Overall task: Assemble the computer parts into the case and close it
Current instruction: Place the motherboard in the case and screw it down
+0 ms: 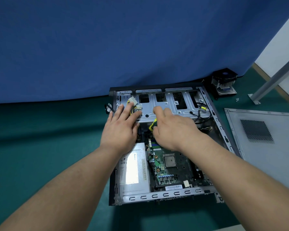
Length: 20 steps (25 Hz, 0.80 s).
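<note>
- Landmark: the case (163,195) lies open on its side on the green desk (40,130), against the blue backdrop (107,47).
- Inside the case: power supply (133,170) at the near-left, motherboard (170,165) beside it to the right with its processor socket bare, drive cage (167,104) along the far wall.
- Left hand (122,129) — fingers straight and slightly spread, resting flat on the left end of the drive cage, over the yellow-and-black power cables (133,104) with their white plugs.
- Right hand (172,129) — fingers curled round a green-and-yellow screwdriver (153,124) at the cage's near edge; the tip is hidden.
- Step in hand, as judged: fixing or adjusting the drive cage while the left hand steadies it.
- Outside the case: cooler fan (223,82) beyond the far-right corner; side panel (264,140) flat on the desk just to the right, off the case.
- Next move calls for keeping the cables out from under the cage — then the cooler must go on before the panel.
</note>
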Each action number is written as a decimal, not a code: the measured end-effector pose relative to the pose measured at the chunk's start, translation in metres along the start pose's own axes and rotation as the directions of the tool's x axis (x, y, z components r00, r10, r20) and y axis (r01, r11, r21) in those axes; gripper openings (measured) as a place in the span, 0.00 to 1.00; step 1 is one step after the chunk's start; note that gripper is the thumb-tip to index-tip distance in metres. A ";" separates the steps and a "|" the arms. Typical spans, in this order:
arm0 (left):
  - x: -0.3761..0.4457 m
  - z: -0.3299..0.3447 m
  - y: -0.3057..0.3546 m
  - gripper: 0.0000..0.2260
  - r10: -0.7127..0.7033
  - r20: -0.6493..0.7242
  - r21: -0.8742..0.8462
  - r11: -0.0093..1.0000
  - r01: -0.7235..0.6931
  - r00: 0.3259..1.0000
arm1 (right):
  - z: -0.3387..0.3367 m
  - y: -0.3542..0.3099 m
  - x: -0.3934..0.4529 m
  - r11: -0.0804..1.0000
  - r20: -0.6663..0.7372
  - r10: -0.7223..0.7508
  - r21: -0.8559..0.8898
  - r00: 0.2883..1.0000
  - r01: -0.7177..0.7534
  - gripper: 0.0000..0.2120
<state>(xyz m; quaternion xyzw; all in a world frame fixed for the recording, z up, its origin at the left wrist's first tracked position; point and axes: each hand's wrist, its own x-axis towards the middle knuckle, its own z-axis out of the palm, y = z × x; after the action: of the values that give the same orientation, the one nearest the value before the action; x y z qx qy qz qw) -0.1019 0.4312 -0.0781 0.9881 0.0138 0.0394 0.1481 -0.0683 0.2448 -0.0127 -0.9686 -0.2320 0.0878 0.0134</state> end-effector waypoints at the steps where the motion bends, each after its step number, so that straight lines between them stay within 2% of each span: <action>1: 0.000 0.000 0.000 0.20 0.001 -0.003 0.001 1.000 -0.001 1.000 | -0.001 0.002 -0.001 0.999 0.023 -0.031 0.025 0.999 0.031 0.12; 3: 0.000 0.001 0.000 0.20 0.001 -0.006 0.002 1.000 -0.001 1.000 | 0.000 0.000 -0.003 0.999 -0.040 -0.040 -0.007 0.998 0.040 0.12; 6: 0.000 0.001 0.000 0.20 0.000 -0.004 0.004 1.000 0.000 1.000 | 0.006 -0.008 -0.005 0.992 -0.171 0.045 -0.111 0.984 -0.065 0.17; 8: 0.000 0.000 0.000 0.20 -0.004 -0.003 0.005 1.000 0.004 1.000 | 0.003 -0.005 -0.005 0.991 -0.104 0.080 -0.098 0.991 -0.090 0.17; 11: -0.001 0.000 0.000 0.20 -0.005 0.006 0.008 1.000 0.005 1.000 | -0.003 0.004 -0.008 1.000 0.076 0.007 0.012 0.997 -0.008 0.15; 13: 0.000 0.000 0.000 0.20 -0.006 0.004 0.007 1.000 0.006 1.000 | -0.001 0.005 -0.007 1.000 0.028 -0.029 0.005 0.999 0.029 0.11; 16: -0.001 0.000 0.000 0.20 -0.007 0.008 0.002 1.000 0.007 1.000 | 0.006 0.002 -0.007 0.995 -0.152 0.057 -0.071 0.987 -0.069 0.15; 18: 0.000 -0.001 0.000 0.20 -0.007 0.010 0.000 1.000 0.007 1.000 | 0.008 0.007 -0.008 0.990 -0.151 0.102 -0.080 0.983 -0.115 0.17; 20: 0.000 -0.001 0.000 0.20 -0.003 0.011 -0.001 1.000 0.003 1.000 | 0.009 0.015 -0.009 0.993 -0.067 0.109 -0.026 0.992 -0.111 0.18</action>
<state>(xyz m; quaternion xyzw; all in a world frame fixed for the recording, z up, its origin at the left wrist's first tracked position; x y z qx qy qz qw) -0.1020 0.4310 -0.0769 0.9882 0.0143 0.0340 0.1486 -0.0710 0.2278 -0.0214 -0.9824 -0.1790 0.0533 0.0015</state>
